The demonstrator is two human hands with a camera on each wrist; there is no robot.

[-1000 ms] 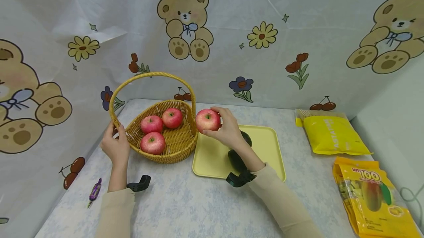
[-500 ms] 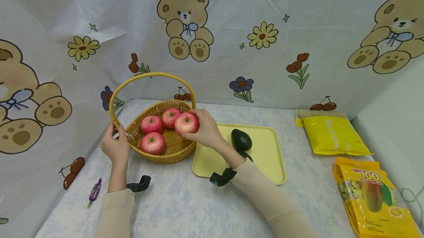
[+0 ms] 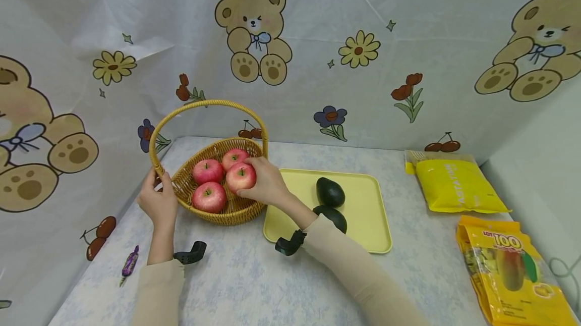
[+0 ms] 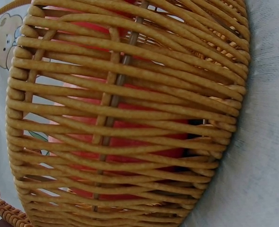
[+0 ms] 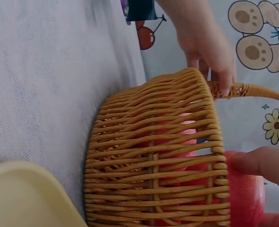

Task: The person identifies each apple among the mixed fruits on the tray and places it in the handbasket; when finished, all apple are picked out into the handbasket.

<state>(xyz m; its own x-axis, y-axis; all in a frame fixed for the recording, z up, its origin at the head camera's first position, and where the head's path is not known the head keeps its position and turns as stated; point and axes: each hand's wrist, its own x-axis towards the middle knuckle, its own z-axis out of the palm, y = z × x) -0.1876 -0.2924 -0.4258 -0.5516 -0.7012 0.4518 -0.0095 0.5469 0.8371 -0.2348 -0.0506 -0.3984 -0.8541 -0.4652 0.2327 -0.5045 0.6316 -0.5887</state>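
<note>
A yellow wicker basket (image 3: 238,216) with a tall arched handle stands on the table. My left hand (image 3: 159,199) grips the foot of the handle at the left rim, as the right wrist view also shows. Between the thumb and fingers of my right hand (image 3: 268,183) is a red apple (image 3: 239,176), inside the basket's right part. Beside it lie three more apples: one at the back (image 3: 233,157), one at the left (image 3: 207,171) and one in front (image 3: 209,198). The woven side (image 4: 130,109) fills the left wrist view. Whether the held apple touches the basket floor is hidden.
Right of the basket lies a pale yellow tray (image 3: 367,215) with two dark green avocados (image 3: 330,192). Farther right are a bright yellow packet (image 3: 456,184) and a mango snack bag (image 3: 517,270). A purple wrapped candy (image 3: 129,264) lies at the left.
My right hand has carried the apple leftward from above the tray, over the basket's rim, and down among the other apples. The left hand has stayed on the handle.
</note>
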